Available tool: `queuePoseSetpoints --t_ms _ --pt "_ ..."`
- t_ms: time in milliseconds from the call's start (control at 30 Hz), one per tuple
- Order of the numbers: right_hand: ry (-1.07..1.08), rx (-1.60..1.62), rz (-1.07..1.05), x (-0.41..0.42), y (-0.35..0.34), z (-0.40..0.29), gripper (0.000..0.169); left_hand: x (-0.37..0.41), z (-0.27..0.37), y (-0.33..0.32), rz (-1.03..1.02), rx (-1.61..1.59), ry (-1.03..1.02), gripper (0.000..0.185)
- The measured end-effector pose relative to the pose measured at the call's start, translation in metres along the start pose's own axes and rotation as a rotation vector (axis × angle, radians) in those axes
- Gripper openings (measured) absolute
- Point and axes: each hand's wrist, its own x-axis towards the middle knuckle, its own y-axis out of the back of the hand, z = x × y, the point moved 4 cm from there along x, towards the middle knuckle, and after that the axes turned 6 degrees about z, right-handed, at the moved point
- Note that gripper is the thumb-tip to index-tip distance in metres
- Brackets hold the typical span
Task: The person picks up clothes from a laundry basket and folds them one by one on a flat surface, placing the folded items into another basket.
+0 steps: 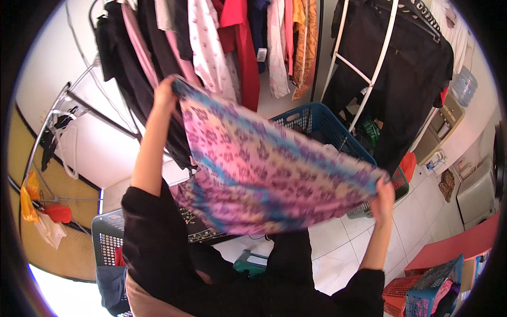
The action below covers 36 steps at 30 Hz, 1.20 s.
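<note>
A large pink, purple and blue cloth with a flower pattern (253,158) is stretched out in the air in front of me, blurred by motion. My left hand (166,95) grips its upper left corner, raised near the hanging clothes. At the opposite corner, lower and to the right, my right hand (383,198) is closed on the cloth's edge. The cloth sags between both hands and covers part of a blue plastic laundry basket (340,126) behind it.
Clothes (245,51) hang on a rack ahead, beside black garments (404,75) and a white metal frame (368,95). A grey basket (107,237) stands at left; blue (427,293) and red baskets (394,293) are at lower right. Tiled floor (336,265) shows below.
</note>
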Motion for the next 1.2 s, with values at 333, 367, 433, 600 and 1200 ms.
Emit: queuePoseSetpoints --t_ms 333,367,433,600,1200 --pt "-0.002 -0.02 -0.357 0.074 -0.136 -0.139 0.027 -0.169 0.248 0.107 -0.026 0.009 -0.167 0.035" --pt "-0.093 -0.221 -0.44 0.072 -0.145 -0.135 0.026 -0.193 0.238 0.106 -0.028 0.147 -0.028 0.037" --pt "-0.031 -0.258 -0.47 0.085 -0.159 -0.133 0.024 -0.223 0.232 0.158 -0.168 1.188 0.142 0.038" --pt "0.21 0.092 -0.335 0.066 -0.193 -0.136 0.032 -0.275 0.247 0.266 0.15 0.651 -0.278 0.025" --pt "0.148 -0.971 -0.634 0.094 -0.169 -0.075 0.026 -0.344 0.296 0.26 0.263 0.752 -0.696 0.026"
